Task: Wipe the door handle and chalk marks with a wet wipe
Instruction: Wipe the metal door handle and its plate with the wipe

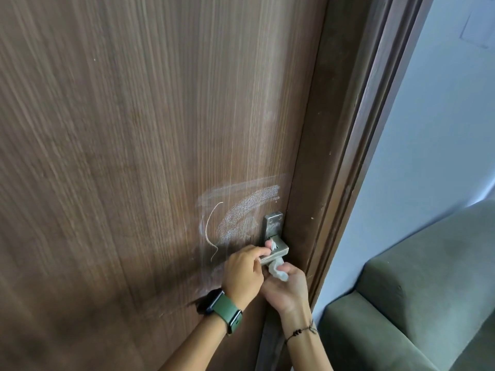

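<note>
While wrapped around the door handle (pixel 276 253), looks soft and limp: wet wipe (pixel 277 269), a small crumpled white piece, threaded over the top of the lever near its pivot and hanging down below it. Probably very light, with no stiffness of its own, so takes any shape the fingers give. Likely tears or slips off the metal if pulled too hard on one end only. Best held at both ends, one above and one below the lever, and drawn back and forth like a strap.

Held exactly so. Left hand (pixel 243 271) above, fingers curled, pinching the upper end of the wipe against the top of the lever. Right hand (pixel 288 289) below, fingers curled around the lower bunch of the wipe, just under the lever.

Handle itself silver, square in section, rigid, fixed on a narrow metal plate (pixel 273 224) at the right edge of the brown wooden door (pixel 134 129), low in the view. Smooth metal, probably slippery when wet.

Just left of the plate, still to be cleaned by the look of it: chalk marks (pixel 241 210), a thin curved line, a grainy patch and pale smears.

Further out: green watch (pixel 222 311) on the left wrist, thin dark bracelet (pixel 302 330) on the right wrist, dark door frame (pixel 356 156), pale wall (pixel 428 129) and green sofa (pixel 415 303) at the right.
</note>
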